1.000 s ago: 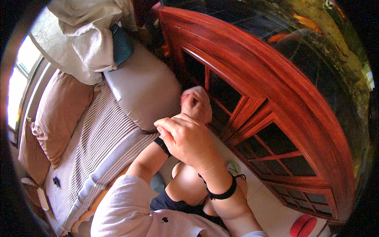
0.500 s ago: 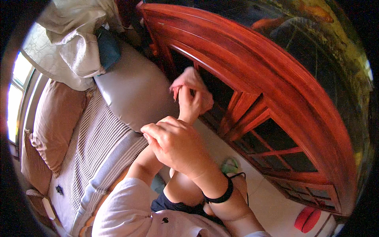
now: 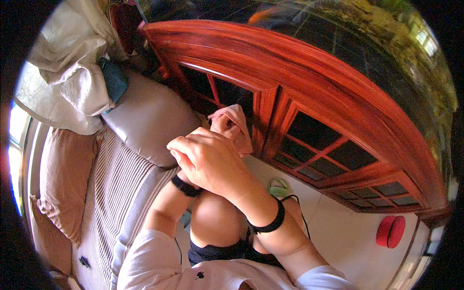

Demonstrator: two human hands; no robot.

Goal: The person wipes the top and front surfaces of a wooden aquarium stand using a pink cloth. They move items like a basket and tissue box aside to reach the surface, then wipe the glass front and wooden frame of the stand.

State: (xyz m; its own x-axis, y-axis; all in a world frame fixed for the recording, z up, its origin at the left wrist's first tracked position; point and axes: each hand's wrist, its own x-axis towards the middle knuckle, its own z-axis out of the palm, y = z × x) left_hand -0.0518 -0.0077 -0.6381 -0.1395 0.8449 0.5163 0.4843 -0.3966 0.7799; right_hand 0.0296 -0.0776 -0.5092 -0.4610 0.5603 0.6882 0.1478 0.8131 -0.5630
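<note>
A crumpled pink cloth point(image 3: 237, 123) is bunched in my left hand point(image 3: 223, 124), against the lower front of a red-brown wooden cabinet point(image 3: 270, 58). Most of that hand is hidden behind my right one, and a little of its fingers shows in the cloth's folds. A black band circles my left wrist. My right hand point(image 3: 208, 157) crosses above the left forearm with its fingers curled into a loose fist. Nothing shows in it, though its palm side is turned away. Another black band sits on the right forearm.
Dark glass panes fill the cabinet doors, below a fish tank point(image 3: 309, 29). On the left lie a grey shiny cushion point(image 3: 150, 116), a striped cover point(image 3: 116, 193) and a brown pillow point(image 3: 67, 179). A red round object point(image 3: 390, 232) and a green slipper point(image 3: 279, 187) are on the tiled floor.
My left hand has drawn the cloth back and down toward me, so my right hand now covers most of it. The view has shifted, showing more of the cabinet doors.
</note>
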